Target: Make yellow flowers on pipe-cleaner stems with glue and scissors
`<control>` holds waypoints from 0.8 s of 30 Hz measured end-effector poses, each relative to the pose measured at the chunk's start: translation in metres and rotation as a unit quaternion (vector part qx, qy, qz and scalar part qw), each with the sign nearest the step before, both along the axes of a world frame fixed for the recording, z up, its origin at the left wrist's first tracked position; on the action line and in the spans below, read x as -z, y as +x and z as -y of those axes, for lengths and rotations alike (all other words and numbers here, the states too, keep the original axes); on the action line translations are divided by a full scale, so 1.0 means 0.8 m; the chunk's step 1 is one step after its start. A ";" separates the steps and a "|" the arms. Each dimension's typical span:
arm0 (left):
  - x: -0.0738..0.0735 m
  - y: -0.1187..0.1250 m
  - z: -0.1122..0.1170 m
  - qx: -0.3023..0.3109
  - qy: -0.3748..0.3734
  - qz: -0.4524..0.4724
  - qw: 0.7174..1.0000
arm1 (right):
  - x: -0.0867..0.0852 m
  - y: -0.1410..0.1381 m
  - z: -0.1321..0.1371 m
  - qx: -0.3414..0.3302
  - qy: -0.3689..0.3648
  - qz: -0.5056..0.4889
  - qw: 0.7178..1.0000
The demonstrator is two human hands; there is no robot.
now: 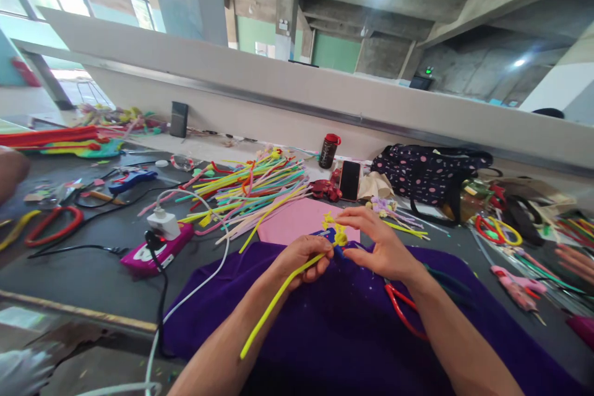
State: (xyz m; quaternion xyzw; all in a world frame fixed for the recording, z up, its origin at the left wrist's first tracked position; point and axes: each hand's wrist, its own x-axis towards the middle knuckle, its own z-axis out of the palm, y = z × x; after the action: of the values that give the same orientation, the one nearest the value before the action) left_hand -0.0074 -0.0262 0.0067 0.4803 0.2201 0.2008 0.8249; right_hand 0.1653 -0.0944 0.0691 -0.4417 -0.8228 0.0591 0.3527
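My left hand [310, 255] is closed in a pinch around a yellow pipe cleaner [273, 304], whose tail slants down across my forearm. Small yellow fuzzy petals [340, 236] stand just beyond its fingertips. To their right, my right hand [378, 244] curves with thumb and fingers apart, close to the petals; I cannot tell whether it touches them. Something blue [338, 252] lies between the hands, mostly hidden. Red-handled scissors [406, 309] rest on the purple cloth [334, 328] below my right wrist. A pink sheet [297, 220] lies beyond the hands.
A heap of coloured pipe cleaners [264, 189] lies left of centre. Nearer are a magenta power strip [158, 252] with cables and a blue glue gun [132, 180]. A phone [349, 180], bottle [329, 151] and dark patterned bag [429, 173] line the back. Another person's hand [575, 263] shows at right.
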 end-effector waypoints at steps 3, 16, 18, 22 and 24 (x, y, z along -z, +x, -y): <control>0.000 0.002 0.001 0.017 0.010 -0.019 1.000 | 0.001 0.002 -0.002 -0.043 -0.039 0.000 0.998; 0.002 0.003 0.003 0.036 0.015 -0.016 0.999 | 0.006 -0.003 -0.003 -0.076 -0.070 -0.010 0.995; 0.001 0.003 0.003 0.037 0.016 -0.014 0.999 | 0.007 -0.003 -0.004 -0.074 -0.068 -0.009 0.995; 0.000 0.003 0.004 0.037 0.020 -0.008 0.999 | 0.008 -0.003 -0.005 -0.067 -0.068 -0.009 0.995; -0.001 0.003 0.004 0.037 0.025 -0.010 0.999 | 0.008 -0.003 -0.004 -0.064 -0.068 -0.011 0.996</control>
State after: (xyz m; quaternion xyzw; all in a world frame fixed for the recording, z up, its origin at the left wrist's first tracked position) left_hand -0.0054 -0.0296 0.0072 0.5105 0.2058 0.1709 0.8172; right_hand 0.1626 -0.0910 0.0626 -0.4105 -0.8397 0.1422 0.3260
